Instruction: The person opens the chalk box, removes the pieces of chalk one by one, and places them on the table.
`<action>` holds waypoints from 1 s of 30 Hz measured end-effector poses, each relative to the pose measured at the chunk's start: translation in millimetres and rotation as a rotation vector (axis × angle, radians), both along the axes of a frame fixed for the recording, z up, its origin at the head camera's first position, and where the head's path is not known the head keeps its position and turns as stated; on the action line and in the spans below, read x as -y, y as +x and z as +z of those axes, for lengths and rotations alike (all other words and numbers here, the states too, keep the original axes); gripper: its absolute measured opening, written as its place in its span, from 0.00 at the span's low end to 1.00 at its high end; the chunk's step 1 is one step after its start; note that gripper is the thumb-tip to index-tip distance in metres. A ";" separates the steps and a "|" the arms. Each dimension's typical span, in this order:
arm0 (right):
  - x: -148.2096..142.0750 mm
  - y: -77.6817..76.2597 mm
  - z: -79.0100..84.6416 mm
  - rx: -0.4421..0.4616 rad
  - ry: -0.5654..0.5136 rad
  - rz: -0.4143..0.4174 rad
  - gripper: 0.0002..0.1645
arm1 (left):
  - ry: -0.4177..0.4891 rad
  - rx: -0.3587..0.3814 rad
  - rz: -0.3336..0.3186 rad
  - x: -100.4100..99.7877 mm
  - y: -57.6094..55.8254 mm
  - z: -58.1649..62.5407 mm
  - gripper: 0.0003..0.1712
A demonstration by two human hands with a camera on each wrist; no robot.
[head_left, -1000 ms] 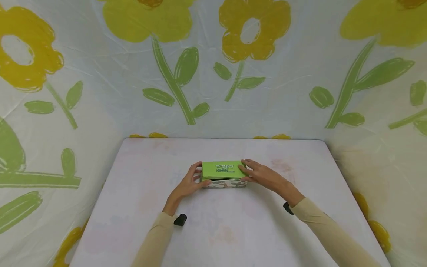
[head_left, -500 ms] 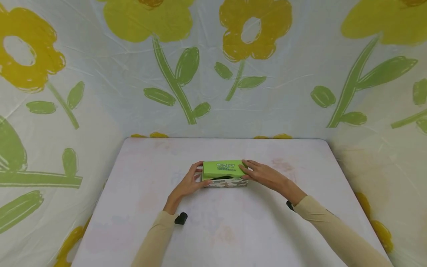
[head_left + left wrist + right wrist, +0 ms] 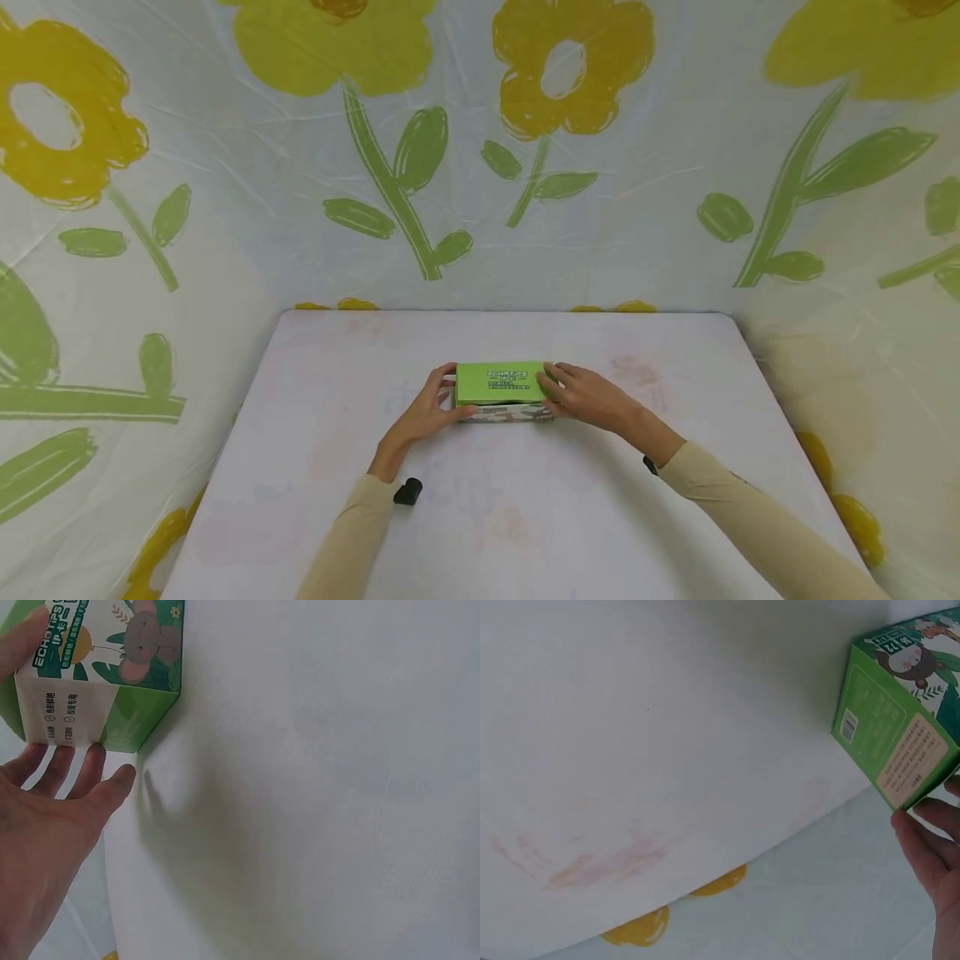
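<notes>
A small carton [image 3: 498, 385] with a bright green, printed lid sits on the table in the head view, its long side facing me. My left hand [image 3: 422, 412] holds the carton's left end, thumb at the front and fingers along the end. In the left wrist view those fingertips touch the pale end panel, and cartoon animal artwork covers the carton's side [image 3: 142, 652]. At the right end, my right hand [image 3: 588, 400] grips the corner, with fingers on the green top and thumb low in front. The right wrist view shows the green end panel [image 3: 881, 724] with a barcode. What lies inside is hidden.
The carton stands on a pale table [image 3: 480, 517] with faint coloured patches. A flower-printed cloth [image 3: 637, 208] rises behind it and along both sides. Black wrist cameras, including one at the left cuff [image 3: 407, 492], hang beneath the beige sleeves.
Half a second ago the lid's front edge bowed up over a dark gap. Now that edge lies flatter and the gap is a thin line. The right fingers shifted slightly; the left hand stayed put.
</notes>
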State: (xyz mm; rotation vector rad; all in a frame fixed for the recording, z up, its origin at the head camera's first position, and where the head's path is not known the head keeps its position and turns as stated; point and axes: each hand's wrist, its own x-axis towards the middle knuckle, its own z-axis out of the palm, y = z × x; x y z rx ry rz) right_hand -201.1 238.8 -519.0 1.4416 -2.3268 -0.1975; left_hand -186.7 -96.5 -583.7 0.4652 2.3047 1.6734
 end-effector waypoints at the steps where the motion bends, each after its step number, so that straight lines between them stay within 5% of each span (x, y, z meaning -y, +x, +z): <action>1: 3.0 -0.6 0.9 -0.012 -0.003 -0.001 0.32 | -0.005 -0.002 -0.001 -0.1 0.3 0.6 0.56; 9: 24.6 -4.4 8.4 0.075 0.034 -0.089 0.32 | -0.033 -0.025 0.018 -1.1 2.8 3.1 0.56; 15: 23.3 -0.4 19.1 0.037 0.185 -0.034 0.31 | -0.042 -0.032 0.023 -3.8 3.0 5.1 0.54; 19: 23.3 -1.6 37.9 0.243 0.206 -0.045 0.28 | -0.053 -0.027 0.033 -2.9 0.8 5.6 0.55; 23: 24.2 -6.6 52.4 0.559 0.178 -0.137 0.31 | -0.058 -0.020 0.038 -1.5 0.2 4.1 0.55; 26: 22.1 -10.7 56.3 0.766 0.101 -0.242 0.34 | -0.044 -0.018 0.032 -2.3 1.2 3.2 0.54; 30: 17.5 -12.9 55.0 0.917 -0.044 -0.308 0.35 | -0.008 0.001 0.021 -4.0 4.0 1.1 0.54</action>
